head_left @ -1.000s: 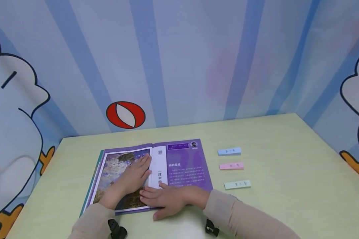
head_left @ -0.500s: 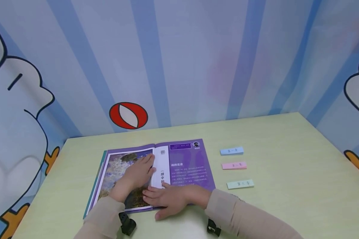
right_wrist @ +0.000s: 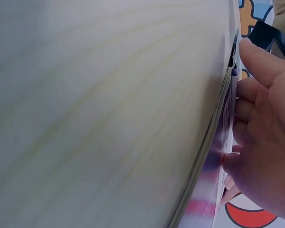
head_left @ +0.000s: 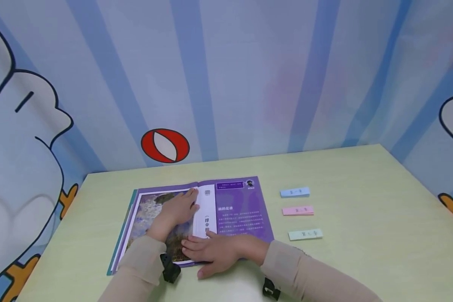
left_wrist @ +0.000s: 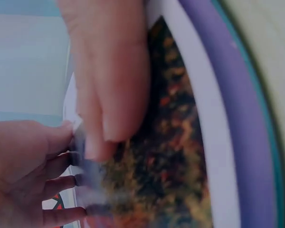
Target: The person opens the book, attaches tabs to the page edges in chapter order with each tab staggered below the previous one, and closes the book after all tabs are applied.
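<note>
An open book [head_left: 241,209] lies on the table, a colour painting on its left page and purple text panel on its right. My left hand [head_left: 179,209] rests flat on the painting, fingertips beside the book's centre fold near the top. In the left wrist view, the left hand [left_wrist: 19,175] touches the glossy page with fingers extended. My right hand [head_left: 217,253] lies across the lower part of the fold, its fingers on the painting's lower corner and its thumb off the bottom edge. The right wrist view shows the right hand [right_wrist: 270,128] along the book's edge.
Three handwritten paper strips lie right of the book: a blue strip [head_left: 295,192], a pink strip [head_left: 298,211] and a green strip [head_left: 305,234]. The pale table [head_left: 362,201] meets a blue striped backdrop [head_left: 245,84] at its back. Black wrist cameras are on both wrists.
My left hand has slid slightly up the page along the fold, its forearm shifting forward and right. The right hand stays in place on the book. The whole head view has drifted slightly.
</note>
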The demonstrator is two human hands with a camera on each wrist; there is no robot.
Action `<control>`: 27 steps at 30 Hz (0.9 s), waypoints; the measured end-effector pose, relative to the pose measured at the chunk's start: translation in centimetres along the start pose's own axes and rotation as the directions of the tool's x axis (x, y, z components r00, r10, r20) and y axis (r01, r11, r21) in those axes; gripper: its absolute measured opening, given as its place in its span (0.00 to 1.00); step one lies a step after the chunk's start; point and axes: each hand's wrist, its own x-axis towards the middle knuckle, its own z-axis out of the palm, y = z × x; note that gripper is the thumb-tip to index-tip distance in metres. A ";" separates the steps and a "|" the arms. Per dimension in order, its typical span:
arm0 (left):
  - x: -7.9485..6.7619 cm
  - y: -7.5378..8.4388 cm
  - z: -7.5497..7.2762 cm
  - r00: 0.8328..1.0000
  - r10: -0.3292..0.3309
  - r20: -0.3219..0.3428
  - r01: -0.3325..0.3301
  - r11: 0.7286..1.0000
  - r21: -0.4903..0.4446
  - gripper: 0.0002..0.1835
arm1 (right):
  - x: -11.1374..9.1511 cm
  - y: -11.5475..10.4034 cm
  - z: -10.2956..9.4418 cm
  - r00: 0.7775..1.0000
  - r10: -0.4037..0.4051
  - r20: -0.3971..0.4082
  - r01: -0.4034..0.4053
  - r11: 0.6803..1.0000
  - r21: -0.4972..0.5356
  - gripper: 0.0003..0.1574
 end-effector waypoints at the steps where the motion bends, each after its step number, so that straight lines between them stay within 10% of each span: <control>1: 0.1 0.0 0.0 1.000 -0.006 -0.003 0.006 1.000 0.010 0.29 | 0.0 0.0 0.0 1.000 0.000 0.001 0.000 1.000 0.001 0.41; 20: 0.6 -0.2 0.7 0.998 -0.029 -0.054 0.032 0.999 0.044 0.29 | 0.2 -0.6 0.5 0.999 0.044 -0.012 -0.046 0.978 -0.204 0.42; 27: 0.7 0.0 0.6 0.998 -0.037 -0.049 0.038 0.999 0.026 0.29 | -1.6 -0.1 0.7 1.000 0.020 0.005 -0.019 0.996 -0.089 0.41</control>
